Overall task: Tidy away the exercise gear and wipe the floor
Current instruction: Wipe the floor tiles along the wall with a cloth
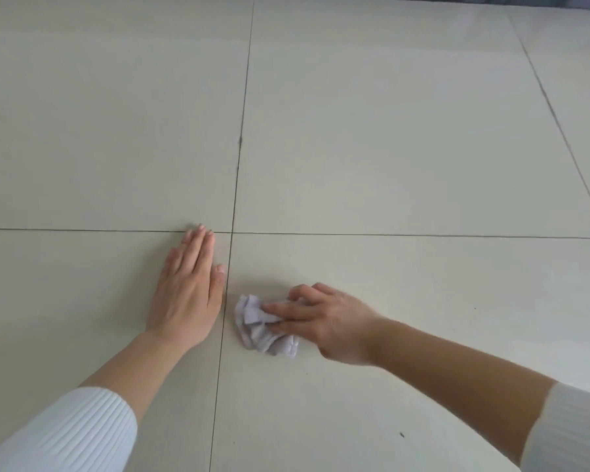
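The floor [389, 137] is laid with large pale tiles, split by thin dark grout lines [234, 199] that cross just far of the hands. One line runs near to far through the middle of the view, another runs left to right, and a third slants away at the far right.

The left hand [188, 287] lies flat, palm down, on the near left tile. Its fingers are straight and held together, their tips reaching the left-to-right grout line, and the thumb lies along the near-to-far line. It holds nothing. The forearm is bare up to a white ribbed sleeve [69, 434] at the near left corner.

The right hand [327, 321] is on the near right tile, just right of the same near-to-far line. It presses down on a crumpled pale lilac cloth [258, 327], with the fingers curled and clamped over the cloth's right part. The index finger lies stretched across the top of the cloth and the thumb is tucked under toward its near edge. The cloth touches the floor, bunched in folds, and its left part sticks out past the fingertips toward the left hand, near it but apart. Another white sleeve [573, 430] covers the right arm at the near right edge.

A few small dark specks [402, 434] lie on the near right tile, well apart from the cloth.
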Demonstrator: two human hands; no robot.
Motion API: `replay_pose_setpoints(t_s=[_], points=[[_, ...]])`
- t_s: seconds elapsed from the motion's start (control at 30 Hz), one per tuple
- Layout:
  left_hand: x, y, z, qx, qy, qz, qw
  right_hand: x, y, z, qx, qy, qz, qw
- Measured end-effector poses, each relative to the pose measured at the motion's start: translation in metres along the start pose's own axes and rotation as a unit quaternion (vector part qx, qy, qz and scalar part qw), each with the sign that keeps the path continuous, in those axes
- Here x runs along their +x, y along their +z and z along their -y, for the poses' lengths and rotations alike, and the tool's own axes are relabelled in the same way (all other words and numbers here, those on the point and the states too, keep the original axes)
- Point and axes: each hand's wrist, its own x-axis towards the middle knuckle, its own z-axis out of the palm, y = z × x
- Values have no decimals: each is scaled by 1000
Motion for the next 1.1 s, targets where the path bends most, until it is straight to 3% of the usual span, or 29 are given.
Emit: replay_pose_setpoints(t_s=[0.07,0.13,0.17,0.23,0.3,0.33,0.4,0.57,0.67,0.8,0.9,1.0,1.1], points=[[16,3,-7,-2,-4,5,1000,-2,-12,-50,-18,89,-39,995],[33,5,-8,-5,-11,15,1000,-15,-25,-99,-46,230,-122,964],[40,5,-7,-6,-12,20,1000,-25,-32,-119,-54,329,-154,930],[52,3,-2,-5,-9,22,1000,-40,-46,-151,-57,524,-186,829],[59,2,4,1,0,19,1000,-37,-52,-168,-56,614,-187,765],[63,1,6,2,7,16,1000,-26,-52,-170,-55,618,-188,761],[72,1,10,-5,19,9,1000,6,-45,-167,-45,579,-204,788],[112,-3,15,-21,18,-24,999,77,-12,-110,-5,378,-218,900],[149,-4,14,-37,-21,-49,998,89,6,-65,39,233,-184,954],[181,-3,11,-36,-79,-88,992,72,-6,-81,74,112,-122,983],[180,-2,10,-30,-93,-115,988,45,-25,-134,82,221,-170,957],[178,-4,9,-37,-99,-123,987,16,-45,-191,44,421,-243,873],[178,-4,8,-38,-104,-122,986,22,-67,-242,58,558,-278,780]])
